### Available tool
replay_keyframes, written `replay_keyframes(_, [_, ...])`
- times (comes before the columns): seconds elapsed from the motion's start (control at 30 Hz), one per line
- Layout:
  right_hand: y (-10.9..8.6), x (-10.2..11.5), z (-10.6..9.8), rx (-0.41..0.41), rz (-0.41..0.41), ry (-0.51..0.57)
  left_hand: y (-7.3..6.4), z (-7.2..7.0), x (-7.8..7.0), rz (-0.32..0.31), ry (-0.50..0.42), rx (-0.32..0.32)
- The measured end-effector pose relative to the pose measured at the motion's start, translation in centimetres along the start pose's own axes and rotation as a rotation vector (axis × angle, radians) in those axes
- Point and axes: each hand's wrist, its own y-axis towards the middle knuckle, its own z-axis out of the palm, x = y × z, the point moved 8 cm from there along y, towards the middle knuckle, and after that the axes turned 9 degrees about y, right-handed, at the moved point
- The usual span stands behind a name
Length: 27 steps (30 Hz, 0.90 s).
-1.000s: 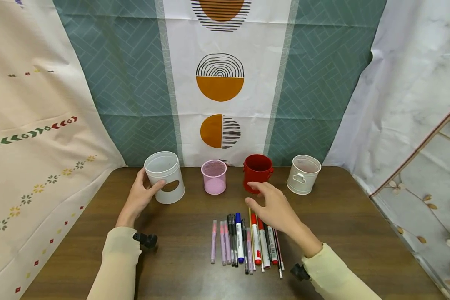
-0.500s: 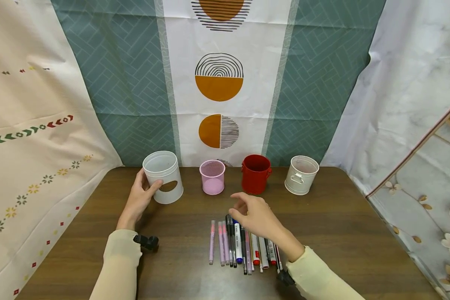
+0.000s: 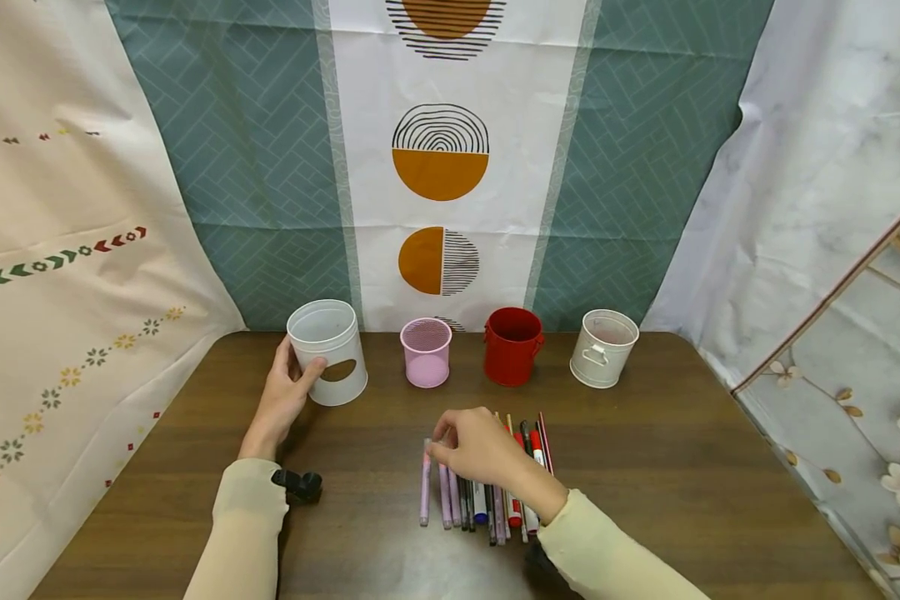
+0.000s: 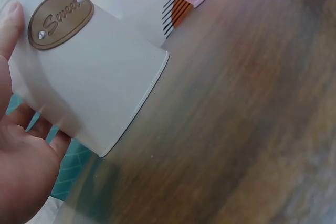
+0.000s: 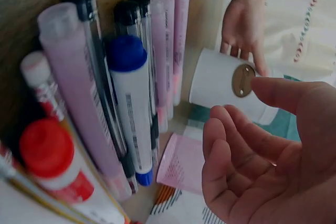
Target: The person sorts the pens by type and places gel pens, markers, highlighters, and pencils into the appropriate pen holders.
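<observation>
My left hand holds the side of a white cylindrical pot, thumb in front and fingers round the left side. In the left wrist view the pot bears a brown oval "Sweet" label. Over the far ends of a row of pens and markers hovers my right hand, near the leftmost pink pen. Its fingers are loosely bent with nothing between them, as the right wrist view shows. That view also has a blue-capped marker, a red-capped marker and slim black pens. The hand hides part of the row.
Along the back of the wooden table stand a pink mesh cup, a red bucket and a small white bucket with a handle. A patterned curtain hangs right behind them.
My right hand has moved leftward and nearer, from in front of the red bucket to above the left part of the pens. My left hand still holds the white pot in place.
</observation>
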Motion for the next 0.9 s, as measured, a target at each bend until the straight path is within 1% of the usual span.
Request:
replay_keyframes(0.07, [0.3, 0.0, 0.6, 0.014, 0.006, -0.034, 0.0, 0.0, 0.0, 0.004, -0.003, -0.002])
replay_keyframes(0.23, [0.8, -0.4, 2.2, 0.042, 0.052, -0.157, -0.1, 0.0, 0.0, 0.006, -0.014, 0.002])
replay_keyframes(0.33, [1.0, -0.5, 2.7, 0.050, 0.080, -0.219, -0.1, 0.1, 0.0, 0.008, -0.015, 0.006])
replay_keyframes(0.53, [1.3, -0.3, 3.9, 0.063, 0.101, -0.319, 0.0, 0.0, 0.4, -0.002, -0.006, 0.007])
replay_keyframes(0.67, [1.5, -0.3, 4.3, 0.073, 0.120, -0.341, 0.1, 0.0, 0.4, -0.003, -0.001, 0.007])
replay_keyframes(0.8, [1.8, -0.1, 4.7, 0.086, 0.118, -0.331, 0.1, -0.2, 0.3, 0.007, -0.004, 0.002])
replay_keyframes(0.9, [2.0, 0.1, 4.9, 0.095, 0.106, -0.302, 0.0, -0.2, 0.3, 0.006, -0.005, 0.008])
